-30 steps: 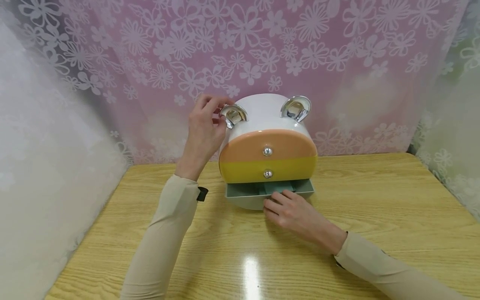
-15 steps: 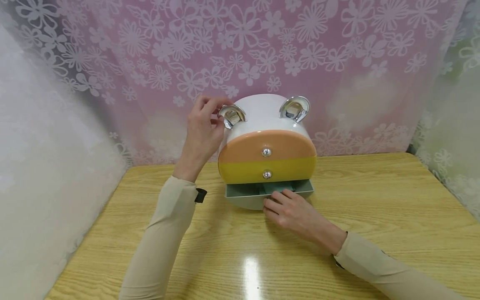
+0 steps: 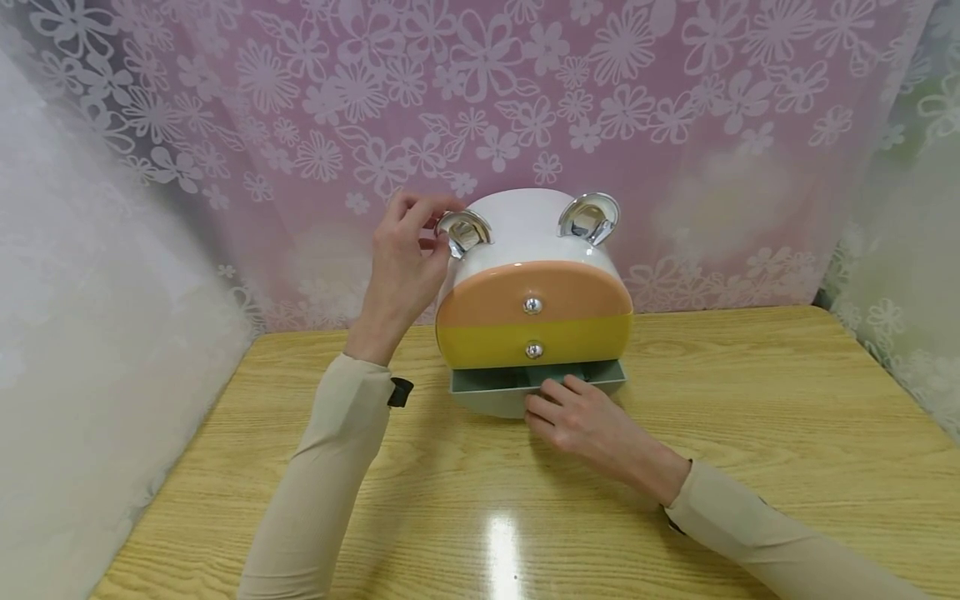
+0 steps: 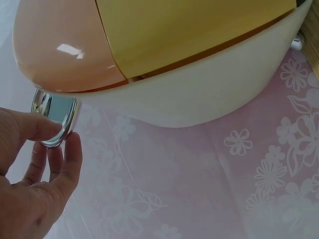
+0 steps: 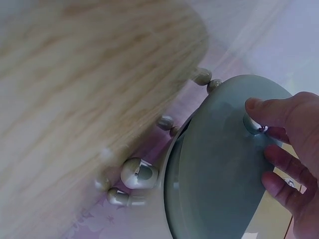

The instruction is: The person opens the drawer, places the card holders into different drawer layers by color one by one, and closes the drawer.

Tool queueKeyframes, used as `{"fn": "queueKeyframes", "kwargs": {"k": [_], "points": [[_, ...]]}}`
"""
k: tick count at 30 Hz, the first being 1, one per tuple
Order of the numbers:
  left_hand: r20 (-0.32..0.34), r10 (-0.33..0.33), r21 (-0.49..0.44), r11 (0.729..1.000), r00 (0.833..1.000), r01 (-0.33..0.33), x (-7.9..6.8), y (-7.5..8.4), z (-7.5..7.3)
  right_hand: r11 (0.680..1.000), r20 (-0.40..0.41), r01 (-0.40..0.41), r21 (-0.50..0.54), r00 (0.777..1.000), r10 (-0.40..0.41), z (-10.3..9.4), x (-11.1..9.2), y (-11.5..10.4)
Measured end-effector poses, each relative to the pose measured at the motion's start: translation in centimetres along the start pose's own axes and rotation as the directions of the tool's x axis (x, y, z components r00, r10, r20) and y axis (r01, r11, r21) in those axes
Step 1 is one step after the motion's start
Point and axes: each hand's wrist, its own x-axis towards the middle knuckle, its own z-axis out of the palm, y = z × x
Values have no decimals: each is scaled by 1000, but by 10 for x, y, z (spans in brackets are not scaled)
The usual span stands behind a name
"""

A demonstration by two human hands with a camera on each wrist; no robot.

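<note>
A small rounded chest of drawers [image 3: 525,218] with a white shell stands on the table. Its orange drawer [image 3: 487,296] and yellow drawer [image 3: 487,343] are flush, each with a silver knob. Below them a grey-green drawer [image 3: 487,405] sticks partly out, showing dividers inside. My left hand [image 3: 405,267] pinches the silver ear [image 3: 483,227] at the chest's top left, thumb on the front and fingers behind. In the right wrist view my right hand [image 5: 299,134] holds the green drawer's round knob [image 5: 253,125] between thumb and fingers. The head view hides that knob behind the hand.
A second silver ear [image 3: 592,218] rises at the top right. Silver ball feet [image 5: 139,173] support the chest on the wood-grain table [image 3: 750,392]. A pink flowered cloth [image 3: 337,108] hangs close behind, with pale cloth [image 3: 112,333] at the left side.
The green drawer has slid slightly inward, with my right hand moving along on its knob. My left hand stays on the ear. The view has shifted a little.
</note>
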Motion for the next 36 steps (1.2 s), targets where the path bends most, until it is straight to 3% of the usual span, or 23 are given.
{"fn": "queueKeyframes", "kwargs": {"k": [36], "points": [[25,-25,4,1000,999,25,2,-1,-1,1000,7,-5,4,1000,5,7,7,6]]}}
